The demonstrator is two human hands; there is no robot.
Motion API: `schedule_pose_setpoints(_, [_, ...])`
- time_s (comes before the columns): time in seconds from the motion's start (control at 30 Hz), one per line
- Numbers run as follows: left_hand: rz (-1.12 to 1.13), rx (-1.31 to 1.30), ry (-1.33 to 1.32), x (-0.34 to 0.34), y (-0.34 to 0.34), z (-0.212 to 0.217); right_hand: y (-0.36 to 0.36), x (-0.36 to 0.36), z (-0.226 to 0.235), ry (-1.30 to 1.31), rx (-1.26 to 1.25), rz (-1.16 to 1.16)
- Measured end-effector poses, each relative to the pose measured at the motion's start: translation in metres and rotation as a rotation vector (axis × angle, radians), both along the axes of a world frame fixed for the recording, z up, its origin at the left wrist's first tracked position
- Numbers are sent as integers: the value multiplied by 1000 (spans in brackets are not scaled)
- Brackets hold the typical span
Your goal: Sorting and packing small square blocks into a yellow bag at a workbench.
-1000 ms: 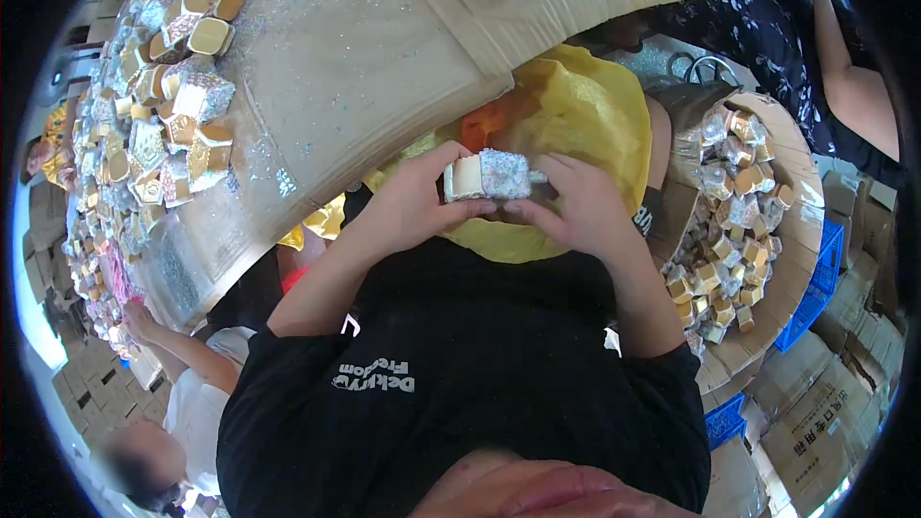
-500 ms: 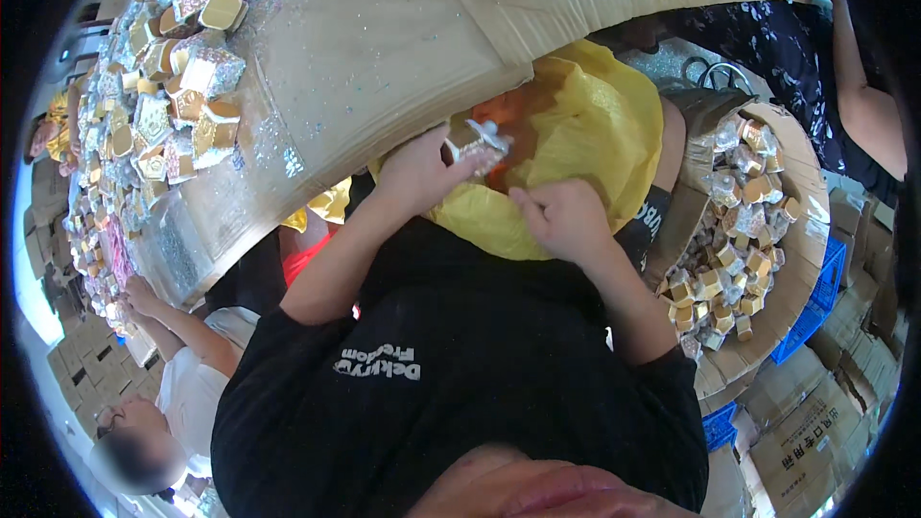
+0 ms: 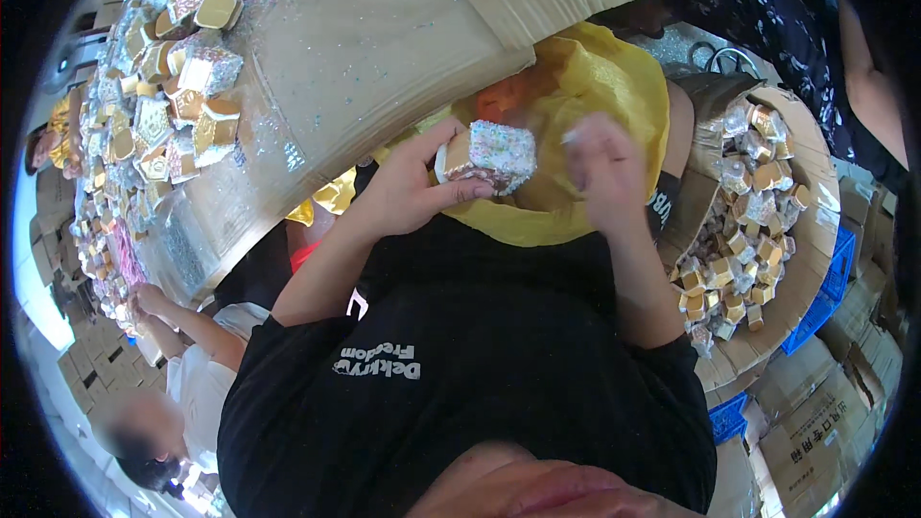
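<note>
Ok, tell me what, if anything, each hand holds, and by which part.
The left hand holds a speckled block by its gold end. The right hand is motion-blurred; whether it holds anything cannot be told.

This is a workshop where small goods are handled in bulk. A worktable [image 3: 384,48] covered in brown sheeting spans the top of the frame, strewn with glitter [image 3: 317,29], and a heap of gold, glitter-crusted blocks [image 3: 153,125] crowds its upper-left part. At the right, a cardboard bin [image 3: 815,173] holds many more gold blocks [image 3: 743,240]. Blue plastic crates [image 3: 815,302] and cardboard cartons [image 3: 815,436] fill the lower right; more stacked cartons [image 3: 96,364] stand at lower left. Co-workers appear at lower left in white [image 3: 206,374], far left in yellow [image 3: 59,129] and upper right in dark patterned fabric [image 3: 787,48].
</note>
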State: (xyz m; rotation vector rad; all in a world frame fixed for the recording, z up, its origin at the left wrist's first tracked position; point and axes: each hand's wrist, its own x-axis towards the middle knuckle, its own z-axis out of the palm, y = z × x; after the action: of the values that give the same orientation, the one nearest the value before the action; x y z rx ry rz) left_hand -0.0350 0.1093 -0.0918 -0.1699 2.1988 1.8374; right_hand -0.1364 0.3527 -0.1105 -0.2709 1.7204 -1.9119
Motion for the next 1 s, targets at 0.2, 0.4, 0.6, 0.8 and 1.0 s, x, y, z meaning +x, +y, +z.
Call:
schedule_pose_setpoints(0.2, [160,510,22,25,-32,35,21,-30,21,95,175,-63])
schedule_pose_setpoints(0.4, [159,414,244,18,-61,43,54,-33,13,285,278,-183])
schedule_pose_setpoints(0.6, [1042,570,470,-21,-122,67,176,-80,-36,670,774,-616])
schedule_pose_setpoints(0.8, [704,788,165,-17,-132,62,253,-71,-103,281,1580,-196])
schedule_pose_setpoints(1.0, [616,888,44,-49,-85,18,348,-39,-274,86,1470,-202])
